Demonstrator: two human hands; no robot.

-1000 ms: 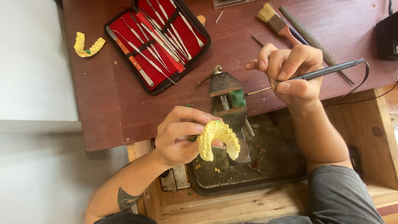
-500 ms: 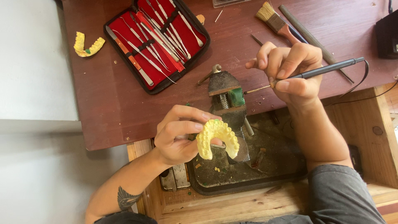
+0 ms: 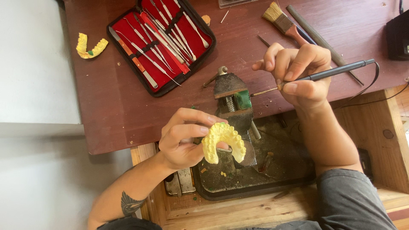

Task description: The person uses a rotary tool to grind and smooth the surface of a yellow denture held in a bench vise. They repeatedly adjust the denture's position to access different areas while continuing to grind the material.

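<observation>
Left hand, at about 7 o'clock in the head view: fingers and thumb closed on a yellow dental arch cast, held above the dark tray of the open wooden drawer. Right hand, at 2 o'clock: fingertips pinched in a pen grip on a slim black corded hand tool; its metal tip points toward 9 o'clock and appears to reach the small bench vise, contact uncertain. At 11 o'clock: an open red-lined instrument case. At 10 o'clock: a second yellow cast.

Matt yellow plaster-like cast, shiny metal tools w/ red lining, worn wood bench.
</observation>
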